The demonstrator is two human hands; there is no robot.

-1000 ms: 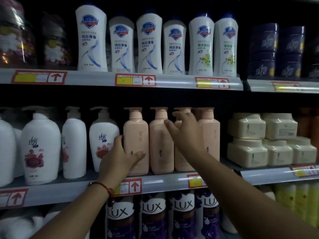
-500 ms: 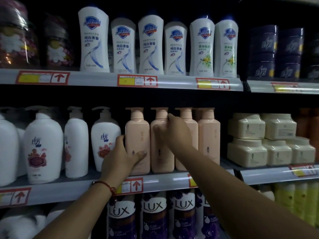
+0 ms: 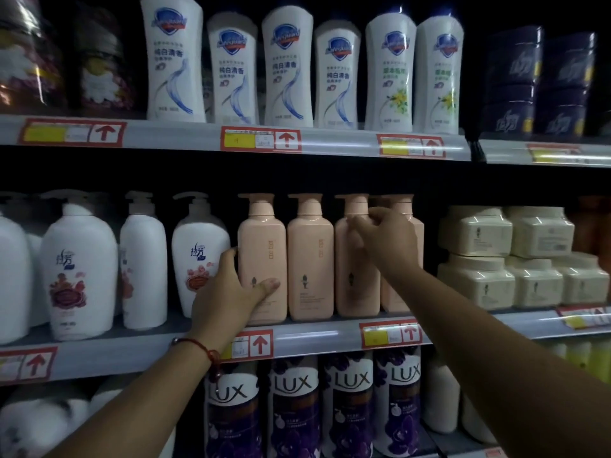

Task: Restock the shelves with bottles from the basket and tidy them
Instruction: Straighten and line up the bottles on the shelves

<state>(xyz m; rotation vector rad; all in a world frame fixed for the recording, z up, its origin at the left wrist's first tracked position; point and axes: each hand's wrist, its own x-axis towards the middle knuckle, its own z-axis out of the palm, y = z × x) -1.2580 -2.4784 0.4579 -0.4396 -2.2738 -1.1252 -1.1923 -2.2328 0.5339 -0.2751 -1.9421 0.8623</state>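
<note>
The left hand [image 3: 228,292] grips the leftmost pink pump bottle [image 3: 261,256] low on its body, thumb across the front. The right hand [image 3: 385,241] curls its fingers at the shoulder of the third pink bottle [image 3: 355,276] on the middle shelf [image 3: 314,335]. Probably full, heavy, rigid and smooth-sided: best held around the flat body, not the pump.

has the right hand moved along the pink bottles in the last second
Yes. The right hand went left to the second pink bottle, then back right to the third pink bottle.
</note>
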